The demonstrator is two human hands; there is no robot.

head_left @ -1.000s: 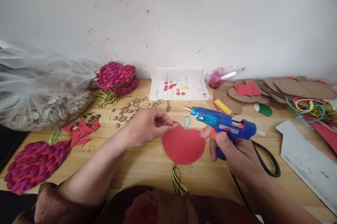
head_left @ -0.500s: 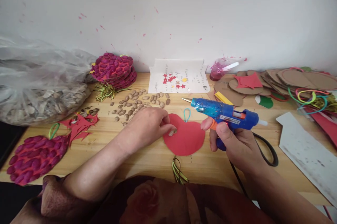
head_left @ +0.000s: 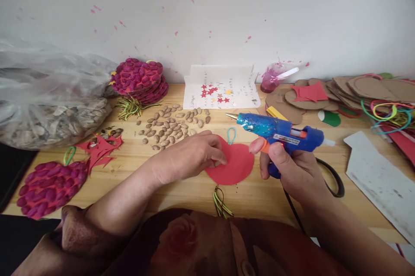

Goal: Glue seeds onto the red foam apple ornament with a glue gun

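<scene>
My left hand [head_left: 191, 155] lies over the left part of a red paper disc [head_left: 236, 164] on the wooden table [head_left: 181, 189], fingers pinched on a small brown seed and pressing it onto the disc. A light blue loop [head_left: 231, 134] sticks out at the disc's top and green-yellow strands [head_left: 221, 202] hang at its bottom. My right hand [head_left: 292, 172] grips a blue hot glue gun [head_left: 279, 133], forefinger on the orange trigger, nozzle pointing left above the disc.
Loose seeds [head_left: 168, 128] lie behind my left hand. A plastic bag of seeds [head_left: 48, 103] fills the left. Finished purple seed-covered discs [head_left: 48, 187] [head_left: 139, 77], red paper scraps [head_left: 100, 148], a star sheet [head_left: 220, 88], cardboard discs [head_left: 356, 90] and white card [head_left: 379, 181] surround the work.
My left hand brought the seed from the disc's upper left edge down onto the disc and now presses it there. The glue gun stayed almost still.
</scene>
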